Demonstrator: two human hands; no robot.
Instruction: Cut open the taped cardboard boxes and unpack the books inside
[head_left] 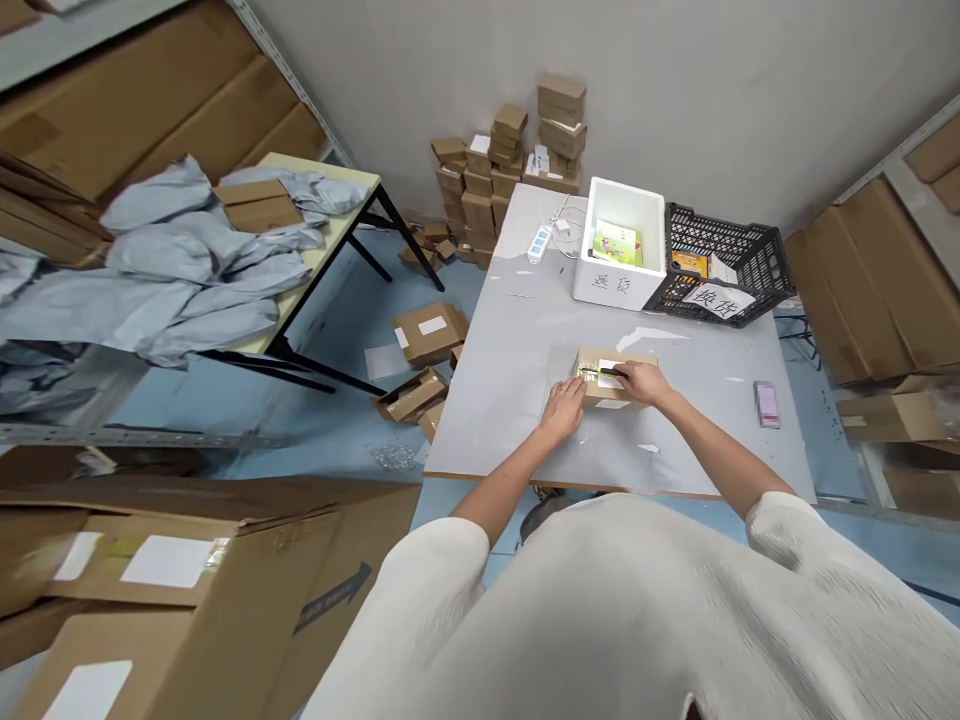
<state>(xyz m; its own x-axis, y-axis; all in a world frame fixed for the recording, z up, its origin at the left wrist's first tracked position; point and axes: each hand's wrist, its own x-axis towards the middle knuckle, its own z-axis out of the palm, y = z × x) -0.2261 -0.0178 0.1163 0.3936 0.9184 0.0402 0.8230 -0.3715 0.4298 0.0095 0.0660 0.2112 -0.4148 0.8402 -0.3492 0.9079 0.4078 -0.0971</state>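
A small brown cardboard box [619,392] with white labels and shiny clear tape lies on the grey-topped table [510,390]. My left hand [564,406] grips its left end, fingers on the top edge. My right hand [646,381] is closed around a black and yellow-green utility knife [612,372], held over the box top and pointing left. The knife's tip is near the tape at the left end; whether the blade is in the tape is too small to tell.
At the table's back stand a white foam box [622,285] and a black plastic crate [776,270], both holding packets. A power strip [538,244] lies back left, a phone [766,404] at right. Leftward, a side table [330,235] bears grey bags; cartons [431,330] litter the floor.
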